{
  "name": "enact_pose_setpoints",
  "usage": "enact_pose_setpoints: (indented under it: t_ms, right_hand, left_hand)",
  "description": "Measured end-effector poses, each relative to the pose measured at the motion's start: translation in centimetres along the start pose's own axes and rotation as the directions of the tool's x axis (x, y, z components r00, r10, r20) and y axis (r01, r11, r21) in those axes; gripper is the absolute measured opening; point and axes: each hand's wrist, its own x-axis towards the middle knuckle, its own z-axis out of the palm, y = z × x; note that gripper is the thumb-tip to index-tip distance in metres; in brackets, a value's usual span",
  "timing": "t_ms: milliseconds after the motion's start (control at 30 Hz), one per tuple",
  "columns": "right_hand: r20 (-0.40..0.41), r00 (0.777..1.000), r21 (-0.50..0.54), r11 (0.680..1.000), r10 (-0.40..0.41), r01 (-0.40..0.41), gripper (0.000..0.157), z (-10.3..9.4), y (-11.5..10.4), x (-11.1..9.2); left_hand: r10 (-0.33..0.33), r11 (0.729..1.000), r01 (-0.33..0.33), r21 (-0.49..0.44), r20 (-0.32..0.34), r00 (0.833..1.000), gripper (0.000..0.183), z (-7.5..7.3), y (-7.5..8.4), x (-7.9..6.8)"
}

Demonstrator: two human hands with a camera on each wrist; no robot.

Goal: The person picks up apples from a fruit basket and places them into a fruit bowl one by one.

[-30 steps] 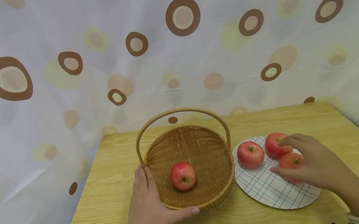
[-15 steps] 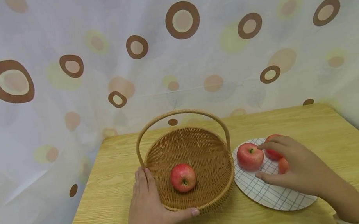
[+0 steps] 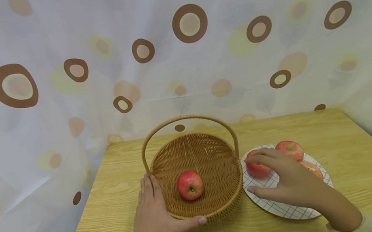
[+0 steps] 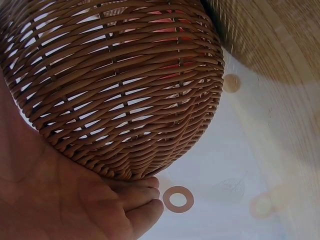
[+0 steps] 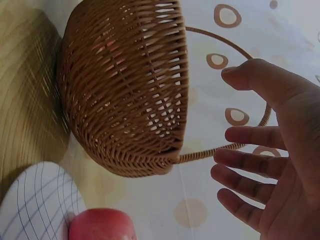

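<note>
A round wicker basket (image 3: 210, 149) with an arched handle stands on the table, a red apple (image 3: 190, 185) inside it. My left hand (image 3: 151, 220) rests against the basket's left side, fingers straight and thumb laid along the front rim. Its fingertips (image 4: 145, 192) touch the weave from outside in the left wrist view. Over the plate's left part, my right hand (image 3: 288, 177) hovers with thumb and fingers spread apart. It is nearest to a red apple (image 3: 258, 170), partly covered by its fingers. In the right wrist view nothing lies between that hand's fingers (image 5: 240, 160).
The white checked plate (image 3: 287, 214) lies right of the basket. It also bears a back apple (image 3: 289, 150) and a right-hand apple (image 3: 312, 170), partly behind my right hand. A patterned curtain (image 3: 177, 64) hangs behind the wooden table (image 3: 356, 161).
My right hand has moved left across the plate, from the right-hand apple to the left one, uncovering the back apple. The left hand and the basket have stayed in place.
</note>
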Motion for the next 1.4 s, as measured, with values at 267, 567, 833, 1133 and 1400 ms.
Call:
enact_pose_setpoints:
  t_ms: [267,567,833,1133,1400]
  right_hand:
    - [0.048,0.998,0.066,0.997,-0.05,0.047,0.054,1.3,-1.0,0.9]
    - [0.109,0.987,0.13,0.986,-0.119,0.104,0.054,2.6,-1.8,1.9]
    - [0.139,0.981,0.137,0.984,-0.135,0.116,0.054,3.6,-2.8,3.0]
    - [0.197,0.968,0.212,0.971,-0.155,0.112,0.05,4.8,-3.3,4.8]
    - [0.262,0.953,0.216,0.972,-0.153,0.097,0.052,5.7,-3.6,7.0]
  left_hand:
    - [-0.011,1.0,0.01,0.008,0.01,1.0,0.176,0.0,-0.1,0.0]
    - [-0.009,1.0,0.009,0.004,0.009,1.0,0.175,0.1,-0.1,0.0]
    - [-0.017,1.0,0.017,-0.003,0.01,1.0,0.175,0.3,-0.3,-0.1]
    - [-0.019,1.0,0.018,0.007,0.024,1.0,0.175,0.1,-0.2,-0.1]
    - [-0.014,1.0,0.014,0.01,0.027,1.0,0.175,0.1,-0.1,-0.1]
